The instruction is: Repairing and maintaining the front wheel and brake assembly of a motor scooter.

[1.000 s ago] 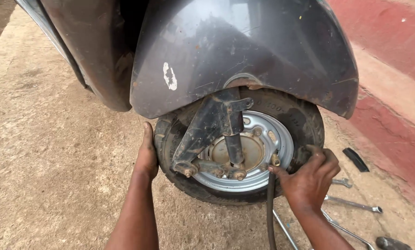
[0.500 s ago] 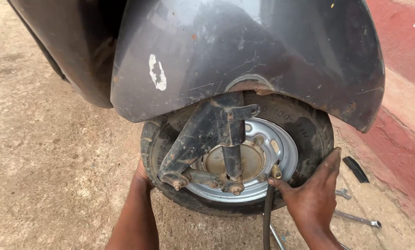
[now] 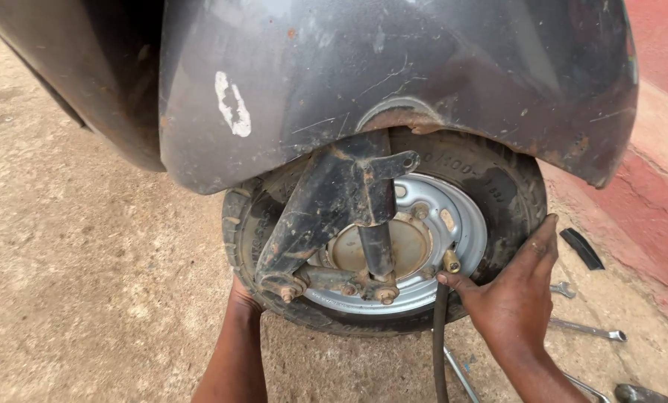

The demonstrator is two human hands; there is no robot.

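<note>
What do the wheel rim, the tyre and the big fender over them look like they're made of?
The wheel rim looks like pressed steel with silver paint, going by its dull metallic sheen and rust near the hub. The tyre looks like black rubber, with moulded tread and dust. The fender is a dark grey painted shell, scratched and chipped; rust at its edge suggests metal, though plastic cannot be ruled out.

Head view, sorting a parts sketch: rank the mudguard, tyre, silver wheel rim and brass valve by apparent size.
1. mudguard, though nearest the camera
2. tyre
3. silver wheel rim
4. brass valve
</note>
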